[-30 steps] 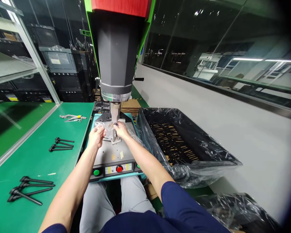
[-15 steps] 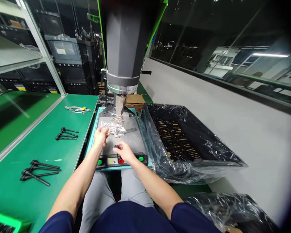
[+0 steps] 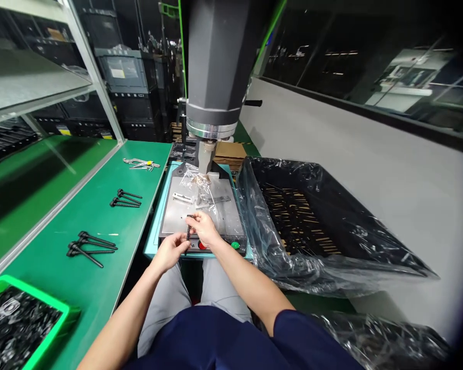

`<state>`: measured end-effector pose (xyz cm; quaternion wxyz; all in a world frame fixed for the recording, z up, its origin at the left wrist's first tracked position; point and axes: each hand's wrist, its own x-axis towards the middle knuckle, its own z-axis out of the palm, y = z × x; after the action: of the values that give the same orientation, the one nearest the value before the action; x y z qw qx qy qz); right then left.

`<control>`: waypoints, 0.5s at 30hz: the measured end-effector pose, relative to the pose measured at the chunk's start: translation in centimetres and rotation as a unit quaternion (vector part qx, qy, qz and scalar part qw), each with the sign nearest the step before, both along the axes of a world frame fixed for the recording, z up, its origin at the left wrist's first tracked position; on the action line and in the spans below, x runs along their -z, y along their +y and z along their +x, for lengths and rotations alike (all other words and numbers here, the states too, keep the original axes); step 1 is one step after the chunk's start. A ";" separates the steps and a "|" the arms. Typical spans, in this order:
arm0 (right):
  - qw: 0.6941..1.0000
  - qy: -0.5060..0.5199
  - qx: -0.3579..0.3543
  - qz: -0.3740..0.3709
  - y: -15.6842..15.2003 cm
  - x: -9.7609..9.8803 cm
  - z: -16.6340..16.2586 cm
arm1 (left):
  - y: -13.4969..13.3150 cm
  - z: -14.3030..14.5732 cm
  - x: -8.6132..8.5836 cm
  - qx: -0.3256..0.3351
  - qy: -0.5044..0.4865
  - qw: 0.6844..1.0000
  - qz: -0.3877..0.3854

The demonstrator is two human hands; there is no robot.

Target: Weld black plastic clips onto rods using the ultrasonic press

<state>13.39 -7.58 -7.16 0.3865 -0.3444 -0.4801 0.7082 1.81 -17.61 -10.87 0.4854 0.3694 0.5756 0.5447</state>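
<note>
Part: black screw-like piece (image 3: 188, 235), at front edge of metal plate (image 3: 173, 218) | Right hand (image 3: 203, 227): pinched on head end | Left hand (image 3: 172, 252): pinched near shaft tip | Judged: light, stiff; best hold, head.

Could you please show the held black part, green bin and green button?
Held black part (image 3: 188, 233): head view, its middle.
Green bin (image 3: 50, 334): head view, its rim.
Green button (image 3: 235, 245): head view, its top.

My right hand (image 3: 203, 229) holds one end of a slim black part (image 3: 188, 235), my left hand (image 3: 171, 252) the other, over the front edge of the base plate (image 3: 173, 220); pliers (image 3: 136, 163) lie near the far edge of the green table (image 3: 88, 213).
</note>
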 end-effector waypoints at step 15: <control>0.994 -0.076 -0.072 0.008 -4.8 1.0 10.2 | 2.6 -20.0 -2.2 -0.383 0.087 0.911 -0.126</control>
<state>23.57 -12.35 -8.15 0.2995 -0.3585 -0.5369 0.7025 -18.19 -14.98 -8.70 0.2298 0.1018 0.7767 0.5776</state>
